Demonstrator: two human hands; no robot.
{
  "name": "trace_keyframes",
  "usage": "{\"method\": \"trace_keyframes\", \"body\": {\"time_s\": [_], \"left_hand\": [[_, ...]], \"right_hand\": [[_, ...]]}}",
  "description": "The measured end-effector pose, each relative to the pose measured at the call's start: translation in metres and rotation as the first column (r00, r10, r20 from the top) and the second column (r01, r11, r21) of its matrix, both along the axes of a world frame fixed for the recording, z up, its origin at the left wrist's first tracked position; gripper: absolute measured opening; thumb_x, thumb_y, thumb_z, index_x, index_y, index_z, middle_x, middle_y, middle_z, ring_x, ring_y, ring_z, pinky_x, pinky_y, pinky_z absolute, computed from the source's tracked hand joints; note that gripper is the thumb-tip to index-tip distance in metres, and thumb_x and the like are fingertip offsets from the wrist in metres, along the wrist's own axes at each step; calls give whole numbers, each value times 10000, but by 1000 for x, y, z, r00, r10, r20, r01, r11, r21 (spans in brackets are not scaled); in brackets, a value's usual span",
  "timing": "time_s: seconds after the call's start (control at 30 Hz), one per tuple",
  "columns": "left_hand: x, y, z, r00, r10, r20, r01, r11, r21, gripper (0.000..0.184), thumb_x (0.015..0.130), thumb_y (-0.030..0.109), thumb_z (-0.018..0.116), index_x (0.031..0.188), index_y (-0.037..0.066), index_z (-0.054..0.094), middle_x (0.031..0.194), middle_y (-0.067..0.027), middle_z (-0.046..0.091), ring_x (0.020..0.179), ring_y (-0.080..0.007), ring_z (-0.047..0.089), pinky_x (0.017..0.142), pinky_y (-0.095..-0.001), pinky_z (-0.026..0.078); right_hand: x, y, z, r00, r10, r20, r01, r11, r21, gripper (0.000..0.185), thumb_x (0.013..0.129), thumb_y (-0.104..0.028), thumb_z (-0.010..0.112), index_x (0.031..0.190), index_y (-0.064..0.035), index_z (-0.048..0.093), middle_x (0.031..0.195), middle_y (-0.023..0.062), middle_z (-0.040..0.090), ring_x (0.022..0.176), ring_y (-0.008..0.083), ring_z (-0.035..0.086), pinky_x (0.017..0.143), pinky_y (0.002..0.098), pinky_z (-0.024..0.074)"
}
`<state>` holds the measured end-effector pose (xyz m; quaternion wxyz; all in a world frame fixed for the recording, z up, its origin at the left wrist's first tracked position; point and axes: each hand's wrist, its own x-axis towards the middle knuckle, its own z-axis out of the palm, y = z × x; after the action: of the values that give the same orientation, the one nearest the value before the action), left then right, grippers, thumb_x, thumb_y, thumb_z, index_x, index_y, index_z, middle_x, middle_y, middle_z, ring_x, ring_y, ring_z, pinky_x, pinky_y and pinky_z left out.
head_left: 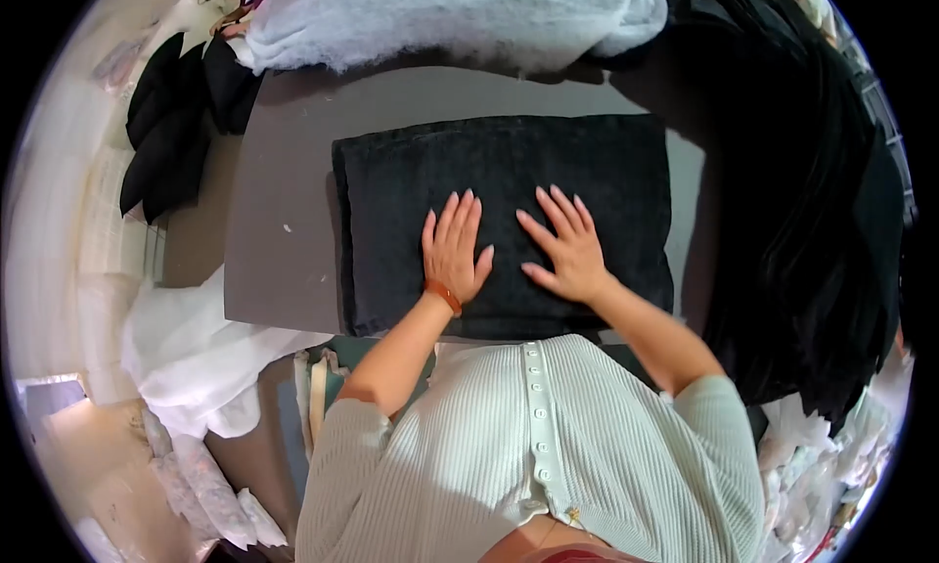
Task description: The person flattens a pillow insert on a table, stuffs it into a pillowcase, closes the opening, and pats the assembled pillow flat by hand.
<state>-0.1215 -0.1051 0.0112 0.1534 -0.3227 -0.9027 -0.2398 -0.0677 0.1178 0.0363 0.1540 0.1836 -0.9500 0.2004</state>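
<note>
A black rectangular cushion (411, 181), soft and velvety to look at, lies flat on the grey table (284, 191) in front of me. My left hand (456, 248) rests palm down on its middle, fingers stretched out, with an orange-brown band (444, 297) around the wrist. To the right of it, my right hand (567, 250) also lies flat on the cushion, its fingers spread. Neither hand grips anything. The cushion's underside is hidden.
Fluffy white batting (450, 20) is heaped along the table's far edge. Black fabric (802, 201) hangs in a large pile at the right. Black cushion-like pieces (166, 137) and white cloth (210, 353) are at the left. Another person (235, 5) is at the upper left.
</note>
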Motion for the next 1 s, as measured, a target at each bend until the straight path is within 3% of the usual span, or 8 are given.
{"method": "trace_keyframes", "body": {"time_s": [0.13, 0.2, 0.3, 0.33, 0.4, 0.6, 0.77, 1.0], "left_hand": [[-34, -6, 30, 993, -6, 120, -5, 996, 91, 469, 953, 296, 476, 1365, 73, 491, 1441, -118, 459, 1377, -299, 361, 1138, -462, 206], [-43, -24, 51, 975, 221, 15, -221, 967, 131, 457, 972, 309, 449, 1371, 92, 493, 1463, -116, 434, 1392, -308, 335, 1132, -470, 223], [-52, -74, 23, 857, 481, 186, -450, 873, -187, 522, 999, 419, 378, 1472, 199, 363, 1544, -83, 305, 1438, -296, 230, 1133, -515, 189], [-49, -86, -5, 864, 457, 212, -453, 889, -72, 571, 987, 433, 402, 1499, 203, 296, 1563, -78, 258, 1439, -293, 224, 1127, -516, 200], [-52, -81, -13, 843, 506, 183, -512, 859, -12, 606, 974, 444, 430, 1507, 206, 267, 1566, -81, 244, 1430, -293, 241, 1119, -516, 216], [-49, -82, 0, 809, 526, 262, -543, 840, -8, 654, 958, 518, 428, 1498, 183, 276, 1547, -103, 278, 1418, -309, 264, 1121, -489, 246], [-20, -113, -13, 393, 702, 594, -765, 607, -212, 822, 907, 667, 389, 1486, 93, 279, 1437, -189, 430, 1364, -373, 338, 1093, -528, 275], [-24, -114, -45, 618, 700, 357, -764, 642, 65, 676, 951, 556, 417, 1341, 6, 460, 1269, -233, 550, 1223, -390, 465, 1030, -467, 358]], "right_hand": [[-27, 22, 25, 997, 68, 41, -70, 996, 61, 589, 822, -381, 642, 1358, -173, 513, 1474, 129, 388, 1390, 291, 316, 1139, 501, 185], [-25, 45, 51, 996, -84, -28, 87, 988, 130, 540, 843, -360, 636, 1332, -157, 532, 1453, 104, 418, 1382, 268, 332, 1132, 503, 190], [-15, 78, 12, 874, -483, -53, 483, 855, 187, 557, 899, -407, 568, 1395, -169, 472, 1500, 63, 367, 1421, 274, 259, 1134, 517, 164], [-12, 86, -16, 865, -497, 67, 497, 867, 12, 590, 913, -420, 532, 1441, -186, 416, 1533, 54, 321, 1436, 277, 228, 1139, 511, 152], [-15, 85, -36, 874, -485, -5, 477, 861, -177, 603, 907, -393, 531, 1458, -189, 390, 1546, 45, 302, 1441, 275, 220, 1140, 495, 156], [-18, 90, -33, 903, -430, -9, 418, 882, -218, 602, 911, -365, 537, 1450, -141, 394, 1537, 88, 312, 1434, 300, 231, 1136, 444, 177], [9, 108, -69, 695, -693, 192, 716, 645, -267, 753, 908, -485, 556, 1480, -73, 292, 1525, 214, 267, 1405, 396, 246, 1141, 467, 207], [5, 103, -75, 636, -709, 306, 764, 522, -379, 750, 908, -478, 573, 1435, 3, 342, 1420, 254, 412, 1333, 378, 377, 1113, 427, 278]]}}
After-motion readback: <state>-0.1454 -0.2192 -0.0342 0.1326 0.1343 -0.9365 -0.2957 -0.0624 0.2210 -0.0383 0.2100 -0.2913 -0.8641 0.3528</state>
